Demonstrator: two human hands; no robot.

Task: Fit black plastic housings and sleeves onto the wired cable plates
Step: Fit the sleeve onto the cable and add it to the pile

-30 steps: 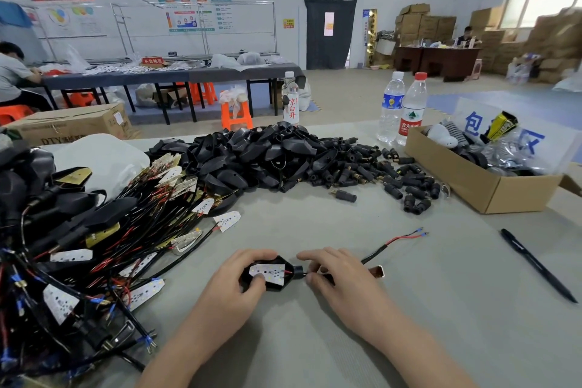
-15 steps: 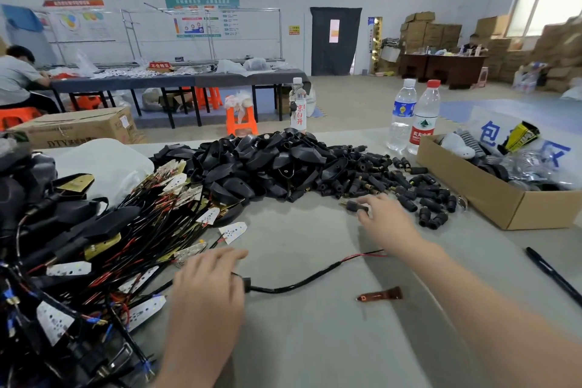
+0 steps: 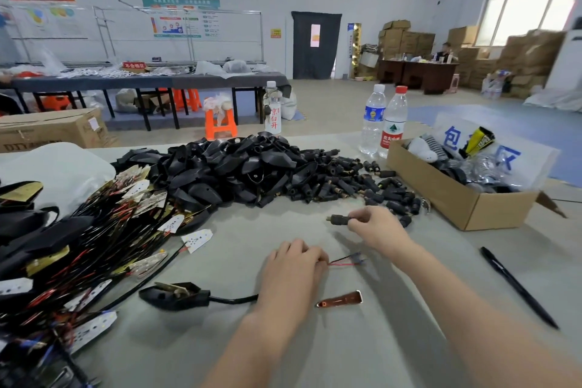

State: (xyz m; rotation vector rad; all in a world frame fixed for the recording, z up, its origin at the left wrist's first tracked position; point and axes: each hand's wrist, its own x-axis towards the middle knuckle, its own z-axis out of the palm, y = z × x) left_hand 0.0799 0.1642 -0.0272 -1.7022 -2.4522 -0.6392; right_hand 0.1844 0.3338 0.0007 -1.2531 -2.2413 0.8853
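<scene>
My left hand (image 3: 291,271) grips a black cable near its free end, where red and black wires (image 3: 346,261) stick out to the right. The cable runs left to a black housing (image 3: 174,294) lying on the table with a plate inside it. My right hand (image 3: 376,225) pinches a small black sleeve (image 3: 338,219) just above the table, to the upper right of the wire ends. A big pile of black housings (image 3: 239,167) and sleeves (image 3: 362,187) lies behind. Wired cable plates (image 3: 94,246) are heaped at the left.
A small copper-coloured part (image 3: 340,299) lies by my left wrist. A black pen (image 3: 516,287) lies at the right. An open cardboard box (image 3: 456,198) stands at the right, with two water bottles (image 3: 382,121) behind it. A white bag (image 3: 56,170) sits at the far left.
My right hand has lifted a sleeve from the pile and drawn it back toward me. My left hand slid right along the cable to its wire end; the housing now lies uncovered.
</scene>
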